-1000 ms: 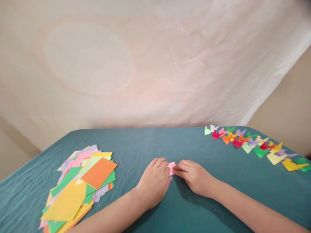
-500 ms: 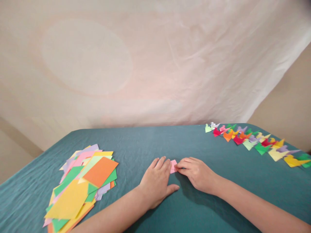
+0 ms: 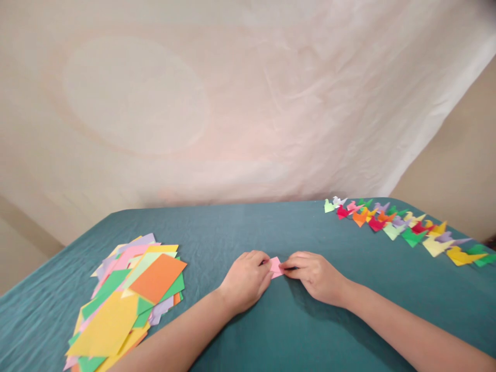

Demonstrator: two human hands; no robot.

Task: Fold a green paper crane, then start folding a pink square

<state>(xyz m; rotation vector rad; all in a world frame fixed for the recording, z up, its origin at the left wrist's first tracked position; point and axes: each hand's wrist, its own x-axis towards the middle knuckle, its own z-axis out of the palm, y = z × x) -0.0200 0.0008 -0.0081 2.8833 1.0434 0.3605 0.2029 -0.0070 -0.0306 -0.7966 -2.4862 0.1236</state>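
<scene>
A small folded piece of pink paper (image 3: 276,267) lies low over the middle of the table, between my two hands. My left hand (image 3: 248,279) pinches its left side, thumb and fingers drawn together. On the opposite side, the thumb and fingertips of my right hand (image 3: 312,276) grip the right edge. Fingers cover both ends of the paper, so only its middle part shows, with a crease across it.
Loose coloured paper sheets (image 3: 127,299) are heaped on the left of the green tablecloth (image 3: 232,227). Several folded paper birds (image 3: 413,236) stand in slanting rows at the right. A pale cloth (image 3: 240,103) hangs behind the table's far edge.
My left hand has gone from lying flat with its thumb spread to pinching the paper's left side. The right hand keeps its hold. The view has shifted slightly.
</scene>
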